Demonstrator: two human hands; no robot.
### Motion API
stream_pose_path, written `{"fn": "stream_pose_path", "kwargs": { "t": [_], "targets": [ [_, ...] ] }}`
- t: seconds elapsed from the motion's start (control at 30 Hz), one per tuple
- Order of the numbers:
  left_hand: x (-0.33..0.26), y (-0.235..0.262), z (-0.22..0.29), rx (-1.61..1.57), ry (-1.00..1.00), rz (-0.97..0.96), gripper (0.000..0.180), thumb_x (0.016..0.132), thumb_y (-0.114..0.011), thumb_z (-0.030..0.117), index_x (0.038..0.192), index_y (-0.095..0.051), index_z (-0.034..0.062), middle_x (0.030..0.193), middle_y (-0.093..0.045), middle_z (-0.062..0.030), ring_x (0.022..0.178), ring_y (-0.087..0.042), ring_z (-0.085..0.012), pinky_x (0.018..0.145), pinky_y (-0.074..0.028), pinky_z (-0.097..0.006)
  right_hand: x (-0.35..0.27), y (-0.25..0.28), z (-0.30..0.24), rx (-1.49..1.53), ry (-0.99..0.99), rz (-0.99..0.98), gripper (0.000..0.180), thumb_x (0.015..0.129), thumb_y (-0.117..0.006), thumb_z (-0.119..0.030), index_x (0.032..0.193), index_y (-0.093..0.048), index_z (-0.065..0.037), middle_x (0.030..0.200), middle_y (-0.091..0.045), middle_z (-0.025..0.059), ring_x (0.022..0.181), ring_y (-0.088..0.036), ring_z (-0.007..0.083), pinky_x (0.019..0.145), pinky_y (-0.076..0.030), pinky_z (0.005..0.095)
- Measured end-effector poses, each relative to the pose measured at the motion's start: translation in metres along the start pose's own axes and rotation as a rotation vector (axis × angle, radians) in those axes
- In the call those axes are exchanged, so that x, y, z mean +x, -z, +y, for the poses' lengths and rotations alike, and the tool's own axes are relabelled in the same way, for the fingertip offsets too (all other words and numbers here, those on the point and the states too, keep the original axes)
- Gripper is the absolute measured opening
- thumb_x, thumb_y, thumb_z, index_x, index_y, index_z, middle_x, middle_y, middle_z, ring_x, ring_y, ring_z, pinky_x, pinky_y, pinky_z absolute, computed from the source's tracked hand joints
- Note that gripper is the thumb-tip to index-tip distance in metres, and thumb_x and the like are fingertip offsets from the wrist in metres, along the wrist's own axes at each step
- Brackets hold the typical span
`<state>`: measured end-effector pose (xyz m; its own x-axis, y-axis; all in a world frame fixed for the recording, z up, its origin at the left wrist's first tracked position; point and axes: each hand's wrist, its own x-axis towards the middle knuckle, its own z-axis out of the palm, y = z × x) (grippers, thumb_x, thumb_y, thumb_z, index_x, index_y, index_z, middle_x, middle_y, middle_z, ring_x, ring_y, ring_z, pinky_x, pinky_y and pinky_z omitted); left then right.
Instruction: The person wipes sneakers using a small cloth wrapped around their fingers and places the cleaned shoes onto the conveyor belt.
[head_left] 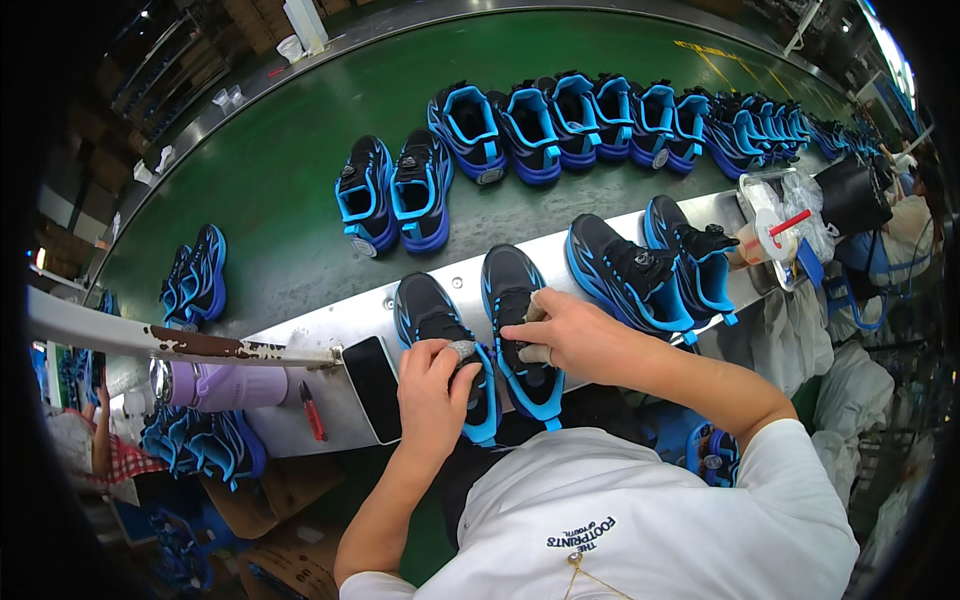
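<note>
Two black sneakers with bright blue trim lie side by side on the metal ledge in front of me, toes pointing away. My left hand (434,388) is closed on the left sneaker (427,302), its fingers bent over the tongue and collar. A grey covering shows on one of its fingertips. Over the lacing of the right sneaker (511,272) is my right hand (575,338), its thumb and fingers curved around the tongue area. Pale coverings wrap some of those fingers. What lies under the fingertips of both hands is partly hidden.
Another sneaker pair (620,270) sits right on the ledge, near a tray with a drink cup (770,238). Left are a phone (372,388), a red-black marker (312,410), a purple bottle (235,387) and a metal bar (180,340). Rows of sneakers (530,130) stand on the green belt.
</note>
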<state>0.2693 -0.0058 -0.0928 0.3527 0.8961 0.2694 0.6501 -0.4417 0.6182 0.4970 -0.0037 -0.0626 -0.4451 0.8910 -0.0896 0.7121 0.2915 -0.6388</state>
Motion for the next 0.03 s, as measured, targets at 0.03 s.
{"fn": "stream_pose_path", "kwargs": {
  "t": [0.03],
  "targets": [
    [-0.0011,0.0014,-0.0020,0.031,0.021,-0.038,0.018,0.080,-0.070,0.015,0.093,-0.066,0.0023,0.105,-0.062,-0.0127,0.092,-0.056,-0.0311,0.078,-0.046,-0.039,-0.0007,-0.0015,0.0015,-0.076,0.016,-0.078,0.029,0.091,-0.061,-0.017,0.117,-0.068,-0.009,0.115,-0.057,0.0161,0.101,-0.057,0.0361,0.089,-0.047,0.0382]
  ]
}}
